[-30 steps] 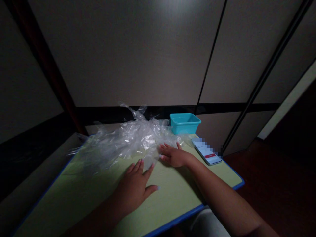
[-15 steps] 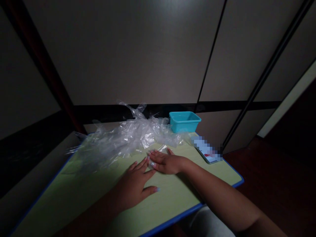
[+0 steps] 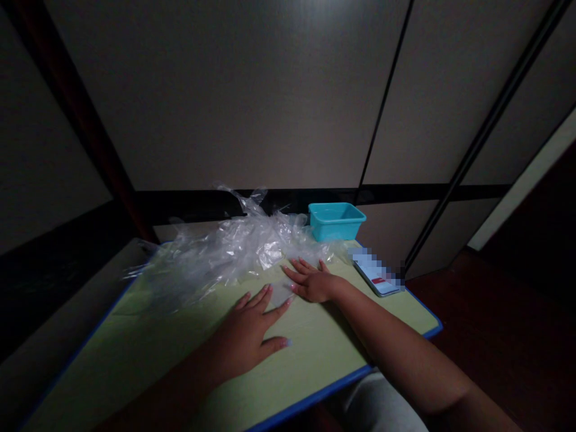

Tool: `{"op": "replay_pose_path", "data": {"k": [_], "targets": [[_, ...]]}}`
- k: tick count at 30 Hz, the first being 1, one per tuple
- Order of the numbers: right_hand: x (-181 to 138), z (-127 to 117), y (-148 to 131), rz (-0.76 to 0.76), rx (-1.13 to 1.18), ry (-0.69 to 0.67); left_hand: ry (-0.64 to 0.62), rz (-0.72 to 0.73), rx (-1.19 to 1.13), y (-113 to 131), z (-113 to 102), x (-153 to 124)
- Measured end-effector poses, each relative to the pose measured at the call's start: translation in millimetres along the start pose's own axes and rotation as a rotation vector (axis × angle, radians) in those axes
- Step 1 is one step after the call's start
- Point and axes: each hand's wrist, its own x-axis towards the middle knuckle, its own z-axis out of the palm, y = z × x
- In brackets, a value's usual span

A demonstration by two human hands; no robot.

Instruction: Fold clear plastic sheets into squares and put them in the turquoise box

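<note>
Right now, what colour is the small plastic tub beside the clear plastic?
Turquoise; the small rectangular plastic tub shows best in the head view.

Dim room, pale panelled wall, dark reddish floor, green blue-edged table.

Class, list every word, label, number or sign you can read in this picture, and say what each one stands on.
Nothing here can be read.
On the phone, the lit screen shows a red bar; its writing is too small and partly blurred.
On the teal tub, no label shows.
On the clear plastic, no print shows.
</note>
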Motion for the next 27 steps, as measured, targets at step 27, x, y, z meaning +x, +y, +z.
{"op": "replay_pose_path", "data": {"k": [27], "targets": [[-11, -1, -29, -0.224, 0.126, -0.026, 0.006, -0.080, -0.028, -3, 7, -3]]}}
